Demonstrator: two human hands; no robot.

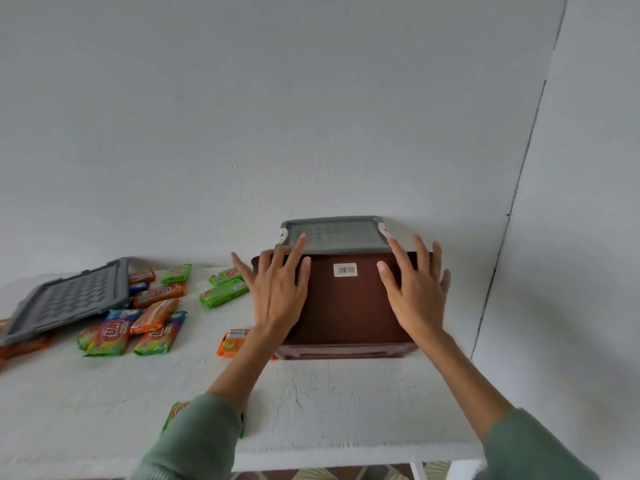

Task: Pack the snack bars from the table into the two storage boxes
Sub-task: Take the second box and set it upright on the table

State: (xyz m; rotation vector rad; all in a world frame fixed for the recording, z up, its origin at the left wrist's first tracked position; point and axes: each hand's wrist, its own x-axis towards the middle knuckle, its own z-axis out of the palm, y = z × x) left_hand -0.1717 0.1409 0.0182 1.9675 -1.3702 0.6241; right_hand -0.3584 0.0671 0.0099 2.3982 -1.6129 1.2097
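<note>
Box [346, 306] under left hand [277, 296]; right hand [415, 292]

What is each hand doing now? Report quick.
Left hand: open, fingers spread over the brown box, holding nothing.
Right hand: open, fingers spread over the same box, holding nothing.

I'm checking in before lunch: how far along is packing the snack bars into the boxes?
Barely started. Done: the brown box is open, its grey lid propped behind it, no bars visible inside. In hand: left hand and right hand spread over the box, holding nothing. Left: every visible snack bar lies on the table, some under a second grey lid.
</note>
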